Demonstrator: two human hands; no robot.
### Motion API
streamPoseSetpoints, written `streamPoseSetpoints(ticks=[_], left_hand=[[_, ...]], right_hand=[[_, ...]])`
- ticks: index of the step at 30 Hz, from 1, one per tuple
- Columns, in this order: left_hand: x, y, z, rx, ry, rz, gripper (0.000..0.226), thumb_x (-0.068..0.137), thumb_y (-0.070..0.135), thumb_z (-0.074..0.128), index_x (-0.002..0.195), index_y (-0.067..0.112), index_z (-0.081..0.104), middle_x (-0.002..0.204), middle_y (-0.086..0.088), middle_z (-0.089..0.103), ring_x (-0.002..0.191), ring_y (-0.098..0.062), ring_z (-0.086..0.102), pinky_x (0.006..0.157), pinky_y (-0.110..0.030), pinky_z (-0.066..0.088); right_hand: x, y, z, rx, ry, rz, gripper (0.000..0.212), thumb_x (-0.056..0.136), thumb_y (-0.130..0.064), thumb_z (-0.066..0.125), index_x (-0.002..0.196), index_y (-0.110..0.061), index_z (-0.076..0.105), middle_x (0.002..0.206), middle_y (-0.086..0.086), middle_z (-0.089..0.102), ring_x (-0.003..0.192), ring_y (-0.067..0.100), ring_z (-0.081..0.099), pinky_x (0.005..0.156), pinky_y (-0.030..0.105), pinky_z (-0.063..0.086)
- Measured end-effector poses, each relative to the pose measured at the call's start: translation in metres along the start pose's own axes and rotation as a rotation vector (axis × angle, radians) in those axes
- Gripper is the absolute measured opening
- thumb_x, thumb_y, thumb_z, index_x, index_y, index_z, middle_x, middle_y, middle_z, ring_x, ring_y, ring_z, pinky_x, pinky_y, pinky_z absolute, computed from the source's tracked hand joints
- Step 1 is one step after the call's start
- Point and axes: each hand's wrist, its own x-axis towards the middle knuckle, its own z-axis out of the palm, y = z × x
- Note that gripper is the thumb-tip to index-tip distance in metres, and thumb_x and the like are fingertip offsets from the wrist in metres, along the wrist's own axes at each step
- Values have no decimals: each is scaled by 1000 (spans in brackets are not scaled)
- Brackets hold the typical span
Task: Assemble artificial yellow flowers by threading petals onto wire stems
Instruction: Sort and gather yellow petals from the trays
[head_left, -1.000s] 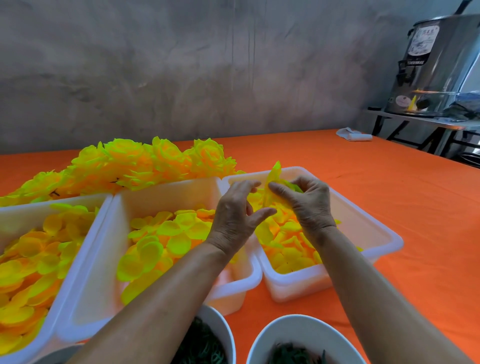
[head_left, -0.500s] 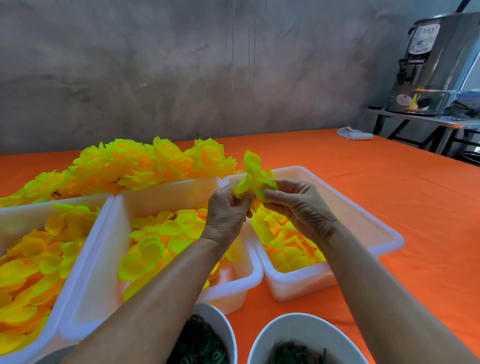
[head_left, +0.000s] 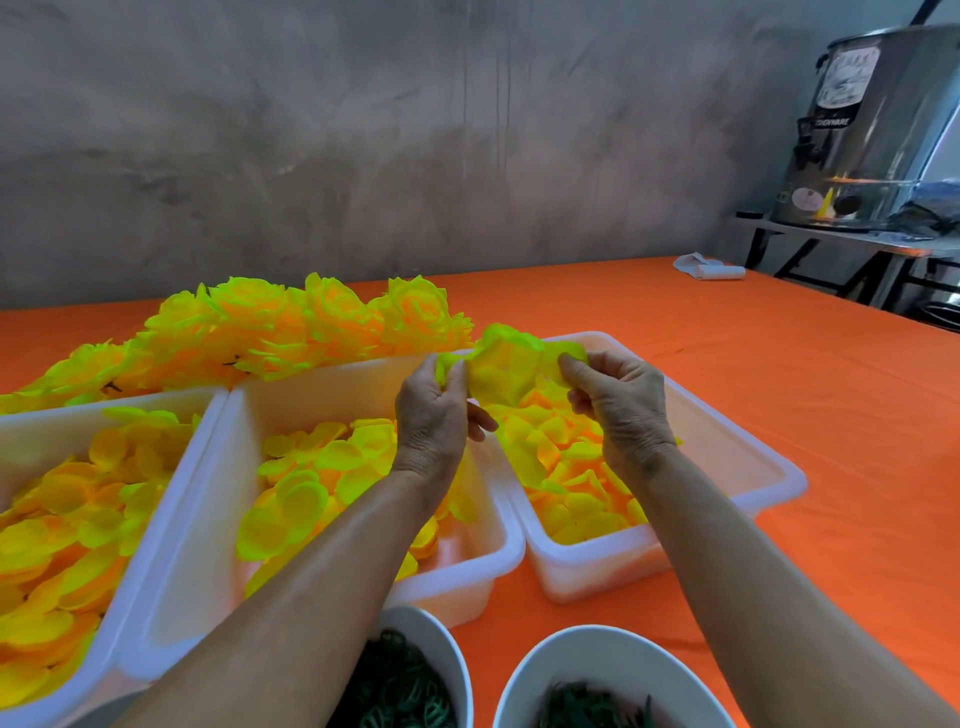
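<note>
Left hand: raised above the trays, fingers curled, pinching the left edge of a yellow petal piece. Right hand: level with the left, fingers curled, pinching the right edge of the same piece. The petal piece is stretched between both hands, in the air above the junction of the middle tray and the right tray. No wire stem can be made out between the fingers.

Right tray: white, directly below the right hand, holds loose yellow-orange petals. Middle tray: white, below the left forearm, holds larger round petals. Left tray: white, touching the middle tray, also filled with petals.

Finished yellow flowers: heaped behind the left and middle trays on the orange table cover.

Two white bowls at the near edge, left bowl and right bowl, both hold dark green parts.

Far right: a rolled white cloth on the table cover; beyond it, a steel urn on a separate stand
</note>
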Motion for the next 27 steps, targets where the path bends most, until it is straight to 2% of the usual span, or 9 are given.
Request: streamPoseSetpoints(ticks=[2,5,11,14,16,18,21,24,27], left_hand=[[1,0,0,-28,10,-17,20,99,12,43,81,21,46,66,-19,54,33,-12,53,36,-21,37],[1,-1,0,16,-25,-1,9,96,8,45,93,6,53,72,-17,62,36,-15,54,36,-20,39],[0,-1,-2,71,-20,26,7,97,8,45,98,9,52,63,-12,56,34,-13,52,36,-21,37],[2,-2,-4,41,25,-31,34,98,9,43,132,9,41,69,-24,56,30,-8,50,34,-19,37],[3,-2,-5,-17,47,-65,42,98,9,44,139,3,34,76,-28,56,31,-8,50,33,-18,37],[2,0,-5,-72,53,-86,39,98,10,46,136,3,38,79,-28,55,32,-8,52,33,-18,37],[2,0,-6,-110,58,-80,28,96,12,53,120,21,42,76,-22,56,34,-6,53,34,-16,37],[1,0,-7,-52,36,-45,5,91,13,61,91,15,56,76,-19,57,38,-3,50,37,-16,37],[0,-1,-8,-21,37,-12,7,86,11,67,82,10,61,72,-15,57,43,-4,49,40,-16,39]], right_hand=[[2,0,-1,1,74,-4,22,86,-3,64,66,-11,62,45,-11,53,39,0,42,42,14,37],[4,3,-1,-42,192,-21,25,87,-7,63,64,-15,60,54,-3,50,45,5,41,45,16,36],[13,7,-7,-81,384,-35,26,86,-8,62,63,-20,61,60,4,46,58,17,36,54,32,33],[16,10,-10,-73,482,13,26,84,-9,62,61,-20,57,65,10,48,65,22,40,60,34,34],[16,13,-11,-109,483,19,26,82,-12,63,58,-16,54,65,11,46,65,23,39,60,35,34],[15,13,-11,-195,440,-19,27,79,-16,68,56,-12,54,62,11,43,62,22,36,58,36,33],[12,14,-10,-403,377,-112,26,73,-20,73,59,-3,59,59,10,41,59,21,35,57,41,38],[9,13,-8,-587,305,-150,18,68,-18,76,60,-13,61,59,6,53,61,20,48,62,35,42],[5,12,-5,-718,124,-114,19,63,-13,78,68,-20,61,64,-1,55,66,17,52,64,28,39]])
